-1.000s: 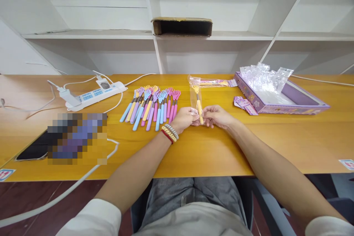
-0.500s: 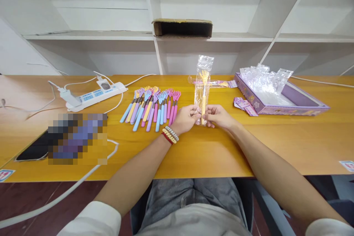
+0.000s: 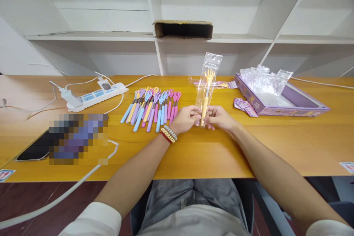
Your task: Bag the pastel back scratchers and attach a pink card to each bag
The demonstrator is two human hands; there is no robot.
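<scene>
Yellow scratcher (image 3: 205, 104) tilted further right, claws (image 3: 210, 76) pointing away, axis slanted.

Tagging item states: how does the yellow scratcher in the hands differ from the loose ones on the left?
The held scratcher has its head inside a clear bag; the loose scratchers are bare. The held scratcher is between left hand and right hand; the loose scratchers lie on the table. Both have claw-shaped heads and coloured handles.

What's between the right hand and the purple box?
In the head view, small purple cards lie between the right hand and purple box.
</scene>
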